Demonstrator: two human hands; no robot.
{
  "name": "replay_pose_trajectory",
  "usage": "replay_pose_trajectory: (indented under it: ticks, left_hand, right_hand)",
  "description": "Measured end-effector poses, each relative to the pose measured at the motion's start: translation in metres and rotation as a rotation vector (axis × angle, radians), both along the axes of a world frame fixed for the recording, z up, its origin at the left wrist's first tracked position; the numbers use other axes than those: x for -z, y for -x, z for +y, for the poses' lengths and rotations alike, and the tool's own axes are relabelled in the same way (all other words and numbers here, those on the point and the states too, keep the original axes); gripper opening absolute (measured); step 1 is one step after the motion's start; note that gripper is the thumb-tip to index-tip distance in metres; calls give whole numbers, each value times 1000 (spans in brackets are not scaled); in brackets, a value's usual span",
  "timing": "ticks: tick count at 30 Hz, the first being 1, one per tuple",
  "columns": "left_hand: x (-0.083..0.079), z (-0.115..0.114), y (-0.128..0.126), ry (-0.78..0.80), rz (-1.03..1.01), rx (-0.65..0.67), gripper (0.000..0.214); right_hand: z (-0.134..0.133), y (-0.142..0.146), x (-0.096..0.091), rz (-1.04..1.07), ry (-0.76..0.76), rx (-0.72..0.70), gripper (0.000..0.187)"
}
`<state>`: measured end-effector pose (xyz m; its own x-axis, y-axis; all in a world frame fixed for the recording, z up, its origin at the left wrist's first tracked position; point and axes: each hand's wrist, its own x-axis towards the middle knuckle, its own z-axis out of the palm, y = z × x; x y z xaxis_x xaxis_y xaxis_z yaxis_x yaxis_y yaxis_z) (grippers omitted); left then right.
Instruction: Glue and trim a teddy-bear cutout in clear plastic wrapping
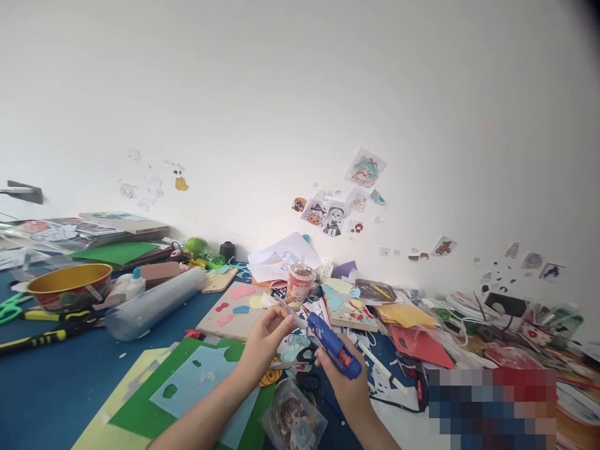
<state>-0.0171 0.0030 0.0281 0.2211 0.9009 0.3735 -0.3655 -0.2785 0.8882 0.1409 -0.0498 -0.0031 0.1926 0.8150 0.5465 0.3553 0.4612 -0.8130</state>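
My right hand (344,375) grips a blue glue gun (334,345) with an orange trigger, its nozzle pointing up and left. My left hand (267,340) is closed in a pinch at the gun's tip, on a pale thin piece I cannot make out. Both hands hover over black-handled scissors (304,367) and small paper cut-outs. Just beyond the hands lies a cardboard sheet (234,312) with pink, blue and yellow shapes on it, and a red cup (299,282) stands behind it.
A blue table (60,381) holds green and light-blue paper sheets (187,387), a clear roll (152,303), a gold bowl (70,284), a glue bottle (134,282) and yellow-black tools (42,337). Red and orange papers (417,340) pile at right. Stickers (335,215) dot the white wall.
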Motion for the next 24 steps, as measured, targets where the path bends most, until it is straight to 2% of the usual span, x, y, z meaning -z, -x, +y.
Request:
replay_pose_trajectory:
  ticks: [4, 8, 11, 15, 18, 24]
  left_hand:
    - [-4, -3, 2, 9, -45, -2, 33]
    - [-5, -5, 3, 37, -97, -16, 31]
    - [-3, -4, 3, 59, -153, -25, 34]
    - [2, 1, 5, 51, -191, -17, 37]
    - [4, 3, 6, 43, -164, -41, 43]
    - [4, 3, 6, 49, -154, -82, 41]
  right_hand:
    - [-4, 5, 3, -52, -47, -36, 14]
    - [-1, 9, 11, -11, -132, 53, 20]
    - [0, 7, 12, -70, -196, 103, 22]
    - [-3, 0, 9, -221, -225, 34, 16]
    - [-6, -2, 8, -255, -236, 27, 17]
    - [-10, 2, 5, -320, -256, 1, 13]
